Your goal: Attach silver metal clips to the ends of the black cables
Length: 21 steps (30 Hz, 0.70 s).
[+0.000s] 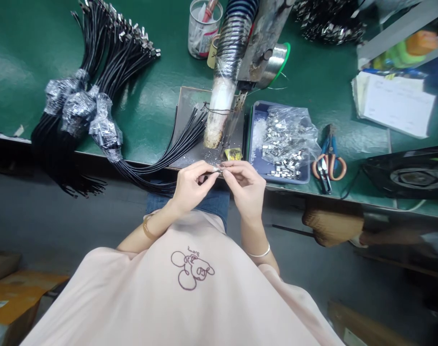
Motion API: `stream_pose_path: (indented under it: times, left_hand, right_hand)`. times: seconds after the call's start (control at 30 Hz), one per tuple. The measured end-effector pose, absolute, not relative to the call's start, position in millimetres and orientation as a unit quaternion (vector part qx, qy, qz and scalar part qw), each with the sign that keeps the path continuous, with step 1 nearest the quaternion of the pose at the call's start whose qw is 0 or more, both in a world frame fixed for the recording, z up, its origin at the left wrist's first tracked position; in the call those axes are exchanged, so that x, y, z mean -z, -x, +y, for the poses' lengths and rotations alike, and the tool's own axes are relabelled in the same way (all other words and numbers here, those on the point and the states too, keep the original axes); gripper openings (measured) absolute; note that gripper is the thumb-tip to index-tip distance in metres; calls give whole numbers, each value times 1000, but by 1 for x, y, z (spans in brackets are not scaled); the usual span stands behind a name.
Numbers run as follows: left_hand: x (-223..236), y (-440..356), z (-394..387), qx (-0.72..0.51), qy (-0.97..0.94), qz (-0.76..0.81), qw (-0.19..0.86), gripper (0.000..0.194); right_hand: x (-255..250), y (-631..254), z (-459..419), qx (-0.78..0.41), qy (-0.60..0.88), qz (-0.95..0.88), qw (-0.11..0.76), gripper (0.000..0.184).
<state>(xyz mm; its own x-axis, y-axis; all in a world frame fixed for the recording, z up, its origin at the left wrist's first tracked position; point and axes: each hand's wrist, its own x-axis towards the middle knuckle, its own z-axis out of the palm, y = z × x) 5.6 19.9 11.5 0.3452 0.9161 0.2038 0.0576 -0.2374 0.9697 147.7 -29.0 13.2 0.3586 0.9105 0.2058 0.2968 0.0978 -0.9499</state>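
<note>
My left hand point(194, 186) and my right hand point(247, 187) meet at the table's front edge, their thumbs and fingertips closed in a pinch. Between the fingertips is a small metal connector point(220, 170), mostly covered; whether a cable end is fixed in it is too small to tell. Black cables point(143, 170) run from a wrapped bundle towards my left hand, and some fan out over a grey board point(190, 98). Just beyond my fingers lies a small yellow piece point(234, 154). To the right, a blue tray point(280, 179) holds loose metal connector shells point(287, 166) and a plastic bag point(294, 125).
A ribbed duct with a pale nozzle point(219, 105) hangs over the board, beside a solder spool point(274, 65). Pliers point(329, 144), orange-handled scissors point(339, 168) and a black fan point(413, 175) lie right. Wrapped cable bundles point(78, 108) overhang the left edge.
</note>
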Motion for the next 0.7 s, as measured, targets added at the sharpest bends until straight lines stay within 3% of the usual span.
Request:
stream_pose_path:
  times: [0.13, 0.3, 0.4, 0.53, 0.7]
  left_hand:
    - [-14, -7, 14, -439, -695, 360, 441, 20]
    - [-13, -7, 14, -373, -579, 350, 635, 37]
    - [-13, -4, 21, -328, -493, 308, 744, 47]
    - [-17, -4, 28, -329, -453, 320, 764, 48]
    - [-19, -8, 30, -335, -437, 325, 768, 46]
  right_hand:
    - [-13, -148, -28, -292, 592, -512, 549, 9]
    - [-14, -140, -34, -127, 604, -591, 520, 11]
    - [-14, -139, -36, -130, 613, -585, 515, 9]
    - [-12, -142, -37, -211, 623, -499, 564, 15]
    - [-13, -145, -37, -141, 627, -511, 571, 8]
